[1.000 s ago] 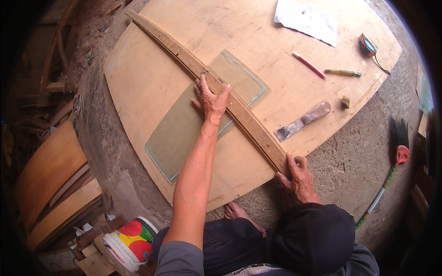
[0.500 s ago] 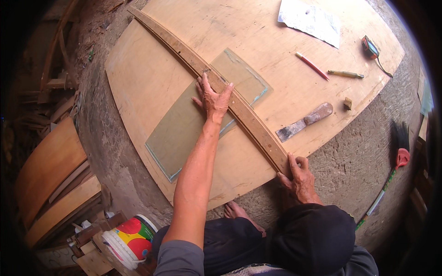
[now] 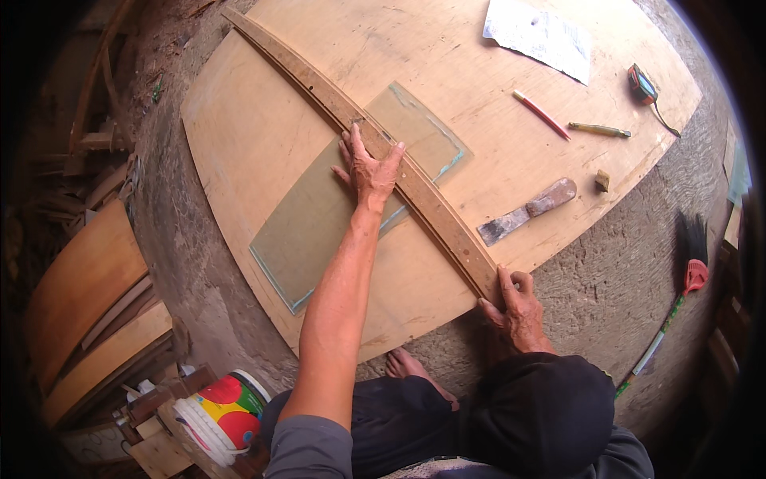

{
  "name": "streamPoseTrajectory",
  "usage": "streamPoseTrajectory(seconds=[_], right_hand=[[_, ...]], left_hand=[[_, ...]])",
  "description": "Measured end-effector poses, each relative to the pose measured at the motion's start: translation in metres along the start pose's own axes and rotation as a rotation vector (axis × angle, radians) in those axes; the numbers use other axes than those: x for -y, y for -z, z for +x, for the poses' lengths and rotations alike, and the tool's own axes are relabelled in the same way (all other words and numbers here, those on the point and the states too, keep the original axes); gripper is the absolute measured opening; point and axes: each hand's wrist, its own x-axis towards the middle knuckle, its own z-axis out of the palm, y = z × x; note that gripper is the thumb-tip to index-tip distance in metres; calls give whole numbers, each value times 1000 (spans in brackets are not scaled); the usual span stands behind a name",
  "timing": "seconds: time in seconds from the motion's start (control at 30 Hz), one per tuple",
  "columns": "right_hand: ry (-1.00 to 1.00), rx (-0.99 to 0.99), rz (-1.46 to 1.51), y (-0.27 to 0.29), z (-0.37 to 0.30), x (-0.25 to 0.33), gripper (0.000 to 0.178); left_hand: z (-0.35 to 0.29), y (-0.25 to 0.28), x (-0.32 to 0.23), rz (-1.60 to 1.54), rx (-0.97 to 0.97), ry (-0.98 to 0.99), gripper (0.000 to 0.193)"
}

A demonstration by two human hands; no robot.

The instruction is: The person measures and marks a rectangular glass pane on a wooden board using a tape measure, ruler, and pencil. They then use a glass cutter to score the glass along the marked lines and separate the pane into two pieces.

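Note:
A long wooden straightedge [image 3: 447,222] lies slantwise over a sheet of clear glass [image 3: 299,215] on a plywood board. The glass sticks out on both sides of it, with greenish edges. My left hand [image 3: 373,169] presses down on the straightedge above the glass, fingers and thumb spread. Its other fingers reach over onto the glass. At the near end of the straightedge, my right hand [image 3: 520,311] grips it between thumb and fingers. To the right lie a putty knife [image 3: 527,211], a slim brass-coloured tool [image 3: 598,129] that looks like a glass cutter, and a red pencil [image 3: 542,116].
The plywood board [image 3: 227,128] rests on a rough floor. On it are a paper sheet [image 3: 538,36], a tape measure [image 3: 641,84] and a small wooden block [image 3: 602,180]. A broom [image 3: 694,275] lies right; a colourful bucket [image 3: 227,411] and stacked wood [image 3: 88,291] stand left.

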Motion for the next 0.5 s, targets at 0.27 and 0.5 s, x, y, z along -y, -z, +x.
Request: streamPoseTrajectory(seconds=[0.27, 0.5], right_hand=[[-21, 6, 23, 1, 0, 1, 76], [-29, 18, 39, 1, 0, 1, 75]], left_hand=[[2, -2, 4, 23, 9, -18, 113], [10, 27, 11, 52, 295, -68, 127]])
